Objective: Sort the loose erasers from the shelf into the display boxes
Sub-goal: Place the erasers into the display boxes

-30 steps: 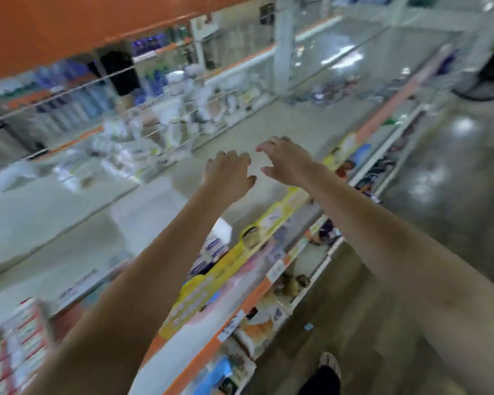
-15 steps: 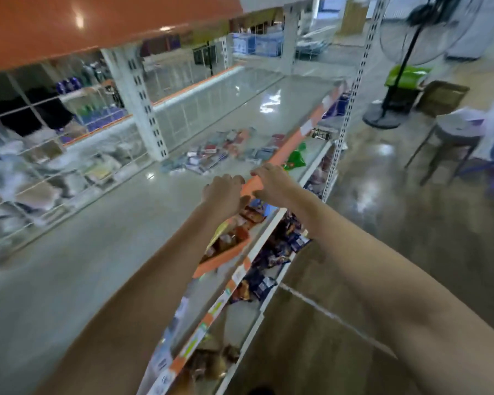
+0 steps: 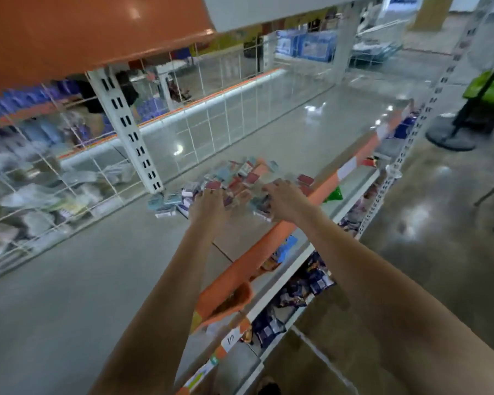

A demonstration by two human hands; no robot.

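Both hands have moved along the shelf (image 3: 97,280) since a second ago, when they hovered over bare surface; half a second back they were at the orange edge strip (image 3: 268,246). Now the left hand (image 3: 208,205) and right hand (image 3: 285,199) reach the pile of erasers (image 3: 240,175), which lies under and just beyond the fingertips. Fingers look extended, slightly bent, over the packs; blur hides whether any eraser is held. Display boxes are not in view. Judgement: gathering is about to start; sorting not begun.
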